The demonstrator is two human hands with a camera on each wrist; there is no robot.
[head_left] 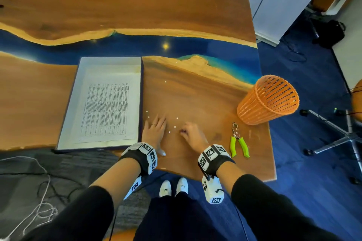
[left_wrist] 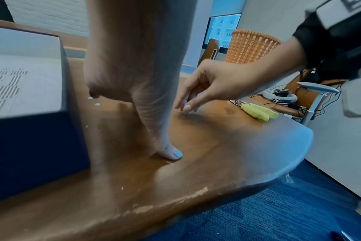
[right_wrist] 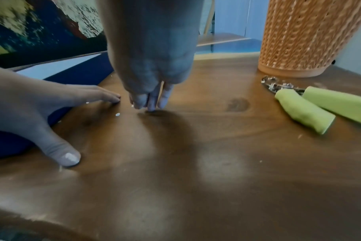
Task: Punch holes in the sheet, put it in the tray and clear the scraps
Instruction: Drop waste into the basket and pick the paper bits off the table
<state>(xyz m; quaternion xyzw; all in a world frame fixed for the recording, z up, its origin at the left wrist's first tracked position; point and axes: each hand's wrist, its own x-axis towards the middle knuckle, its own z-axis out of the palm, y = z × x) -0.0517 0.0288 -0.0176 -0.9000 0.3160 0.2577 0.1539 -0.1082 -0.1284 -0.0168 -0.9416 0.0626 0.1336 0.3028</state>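
Left hand (head_left: 154,129) flat (right hand (head_left: 193,133) fingertips-down)

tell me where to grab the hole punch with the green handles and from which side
Take the hole punch by its two green handles, closing a grip around both. They point toward the table's near edge, the metal head toward the orange basket. Probably easiest for the right hand, coming from above on the near side.

Orange lattice basket (head_left: 268,100), lime-handled punch (head_left: 239,143), white black-printed sheet (head_left: 106,109), white scraps (head_left: 175,127), brown-and-blue table (head_left: 117,6)
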